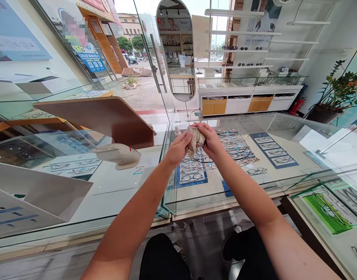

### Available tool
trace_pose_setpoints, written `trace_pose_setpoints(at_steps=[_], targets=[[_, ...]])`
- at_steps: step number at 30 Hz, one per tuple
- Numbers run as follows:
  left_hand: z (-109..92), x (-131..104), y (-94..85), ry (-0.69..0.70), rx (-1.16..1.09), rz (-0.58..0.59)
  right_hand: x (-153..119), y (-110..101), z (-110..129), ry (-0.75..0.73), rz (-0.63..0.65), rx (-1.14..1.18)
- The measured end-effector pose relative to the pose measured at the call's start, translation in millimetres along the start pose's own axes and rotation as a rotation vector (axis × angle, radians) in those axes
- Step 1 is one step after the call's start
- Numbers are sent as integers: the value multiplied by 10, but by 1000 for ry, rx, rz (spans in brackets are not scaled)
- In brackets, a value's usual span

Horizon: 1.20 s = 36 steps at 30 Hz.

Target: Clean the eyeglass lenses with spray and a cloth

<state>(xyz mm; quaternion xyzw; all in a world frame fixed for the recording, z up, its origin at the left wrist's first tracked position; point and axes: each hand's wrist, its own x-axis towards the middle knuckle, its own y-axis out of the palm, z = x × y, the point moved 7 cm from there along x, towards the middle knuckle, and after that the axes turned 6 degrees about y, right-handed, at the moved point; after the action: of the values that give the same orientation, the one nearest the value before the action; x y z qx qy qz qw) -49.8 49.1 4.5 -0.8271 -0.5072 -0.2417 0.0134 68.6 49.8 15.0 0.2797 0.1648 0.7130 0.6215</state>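
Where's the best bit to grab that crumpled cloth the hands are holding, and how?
Probably pinch the loose lower flap of the cloth, coming from below, on the wearer's side. That end hangs down between the left hand and the right hand, which grip it higher up. It looks soft and thin, so a gentle pinch should do.

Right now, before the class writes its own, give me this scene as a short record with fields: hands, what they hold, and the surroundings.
Left hand: pinches the cloth
Right hand: grips the cloth's other side
Hands' place: above the counter
In the counter: many glasses, mostly in rows
Beyond the counter: oval mirror, white shelves
Far right: potted plant
Unclear: whether the cloth wraps anything
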Motion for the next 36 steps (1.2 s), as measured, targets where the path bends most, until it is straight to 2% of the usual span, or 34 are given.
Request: trace_pose_setpoints(at_steps=[4, 7, 13, 18, 23, 26, 32, 36], targets=[[-46, -26, 16, -17, 30, 75, 14, -29, -7, 11, -25, 2], [-66, -25, -9, -12, 58, 78, -9, -19, -8, 28, -42, -12], [-74, -28, -91, 49, 151, -73, -55, 49, -53, 47, -44, -19], [-106, -29, -147, 138, 190, -193, -86, 84, -40, -28, -42, -131], [-92, -12, -197, 160, 155, -239, -97, 90, -22, -65, -22, -194], [-79, 12, -188, 119, 109, -200, -95, 72, 10, -78, -22, -203], [-43, 26, -73, -38, -14, 18, -71, 33, 64, -37, -38, -148], [-36, 19, -92, -59, -15, 32, -41, -1, 79, -47, -31, -115]])
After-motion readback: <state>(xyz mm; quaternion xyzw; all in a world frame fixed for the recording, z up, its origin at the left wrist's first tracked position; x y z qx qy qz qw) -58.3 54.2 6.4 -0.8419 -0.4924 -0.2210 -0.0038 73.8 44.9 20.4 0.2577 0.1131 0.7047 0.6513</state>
